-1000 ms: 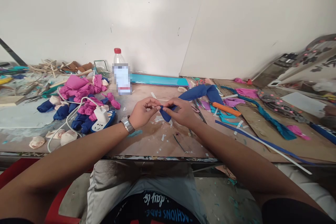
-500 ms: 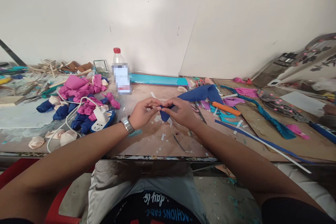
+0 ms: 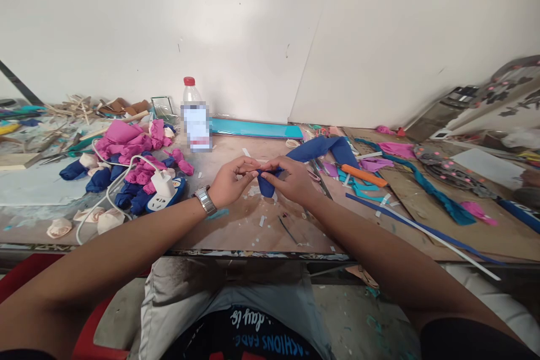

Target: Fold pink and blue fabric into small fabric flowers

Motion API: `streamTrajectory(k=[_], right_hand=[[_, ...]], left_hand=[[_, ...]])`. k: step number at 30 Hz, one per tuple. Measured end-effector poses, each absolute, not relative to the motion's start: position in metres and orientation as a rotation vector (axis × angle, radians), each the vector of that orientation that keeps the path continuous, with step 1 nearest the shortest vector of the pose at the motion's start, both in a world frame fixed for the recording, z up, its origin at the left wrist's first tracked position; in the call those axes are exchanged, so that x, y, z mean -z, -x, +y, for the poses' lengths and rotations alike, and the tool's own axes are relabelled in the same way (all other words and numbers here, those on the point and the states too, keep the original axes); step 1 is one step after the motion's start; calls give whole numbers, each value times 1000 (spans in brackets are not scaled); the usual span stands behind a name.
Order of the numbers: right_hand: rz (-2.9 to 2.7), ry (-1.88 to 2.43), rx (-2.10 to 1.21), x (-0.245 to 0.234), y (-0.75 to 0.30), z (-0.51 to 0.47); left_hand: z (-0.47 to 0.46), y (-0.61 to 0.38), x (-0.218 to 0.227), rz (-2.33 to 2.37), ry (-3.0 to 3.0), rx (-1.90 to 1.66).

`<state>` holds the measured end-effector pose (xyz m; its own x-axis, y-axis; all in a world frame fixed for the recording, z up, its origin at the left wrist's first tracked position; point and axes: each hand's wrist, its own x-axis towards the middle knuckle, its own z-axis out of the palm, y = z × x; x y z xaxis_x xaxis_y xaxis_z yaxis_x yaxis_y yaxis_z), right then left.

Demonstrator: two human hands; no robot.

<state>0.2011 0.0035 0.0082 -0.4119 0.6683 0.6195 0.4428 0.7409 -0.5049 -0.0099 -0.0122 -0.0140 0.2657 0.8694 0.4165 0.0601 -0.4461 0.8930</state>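
Observation:
Between the fingertips of both hands is a piece of dark blue fabric [image 3: 266, 187], gathered at the top, with a rounded flap hanging below. My left hand [image 3: 234, 179] pinches its left side; a metal-banded watch [image 3: 206, 200] sits on that wrist. From the other side my right hand [image 3: 291, 180] pinches the same fabric with thumb and forefinger. Beyond the right hand a long blue fabric strip [image 3: 320, 148] lies folded on the table, and it seems to run on into the gathered piece. The fingers hide part of the gathers.
To the left lie pink fabric flowers [image 3: 124, 140], blue and cream ones, and a power strip [image 3: 166, 198] with a white cable. A red-capped bottle [image 3: 190, 90] stands behind a phone [image 3: 197, 128]. At right are an orange-handled cutter [image 3: 363, 175], fabric scraps and cardboard [image 3: 439, 228].
The hanging flap of blue fabric now faces me more broadly and hangs slightly lower. Both hands stay in nearly the same place, still pinching it.

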Motion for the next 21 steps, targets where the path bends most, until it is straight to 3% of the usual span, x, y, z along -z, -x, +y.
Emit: streamTrajectory(k=[21], right_hand=[[-2142, 686, -311, -9, -201, 6]], left_hand=[[-12, 9, 16, 769, -1659, -1156]])
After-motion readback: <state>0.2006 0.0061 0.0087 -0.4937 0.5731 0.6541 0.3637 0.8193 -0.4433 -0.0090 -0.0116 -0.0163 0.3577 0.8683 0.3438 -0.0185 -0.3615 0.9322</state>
